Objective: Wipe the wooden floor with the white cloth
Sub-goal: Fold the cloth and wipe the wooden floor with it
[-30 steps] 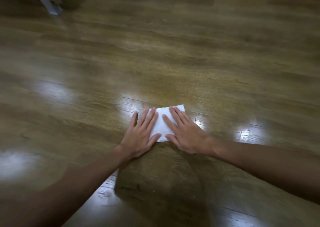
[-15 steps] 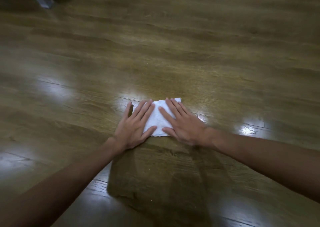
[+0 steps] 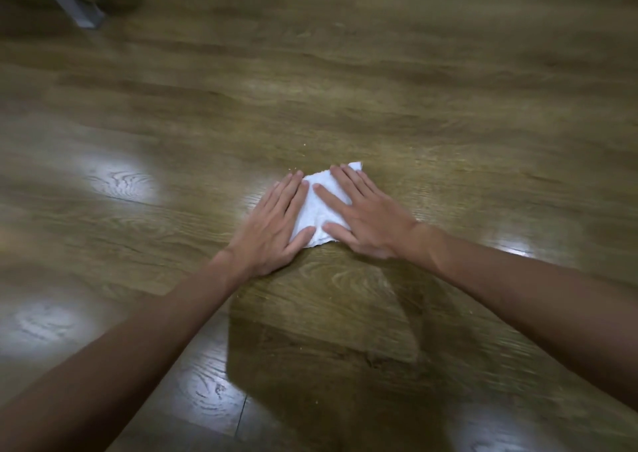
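Your left hand (image 3: 272, 225) and right hand (image 3: 366, 218) both lie flat, palms down, on the white cloth (image 3: 319, 208), which rests on the wooden floor (image 3: 379, 89) just ahead of you, near the middle of the view. Your fingers (image 3: 340, 178) are stretched out straight and only slightly spread; neither hand curls around or pinches the cloth, they simply press on top of it. The two hands angle toward each other, thumbs nearly meeting over the cloth's near edge, and the cloth shows as a crumpled white wedge between them, with one corner poking out beyond your right fingertips. Both forearms reach in bare from the lower corners. A few tiny pale crumbs (image 3: 293, 169) dot the floor just beyond the left fingertips (too small to tell what they are). The planks are glossy, with bright patches of reflected light (image 3: 119, 182) to the left and a smaller one beside your right wrist. At the top left corner, a pale furniture leg (image 3: 74, 2) stands on the floor, well apart from the cloth.
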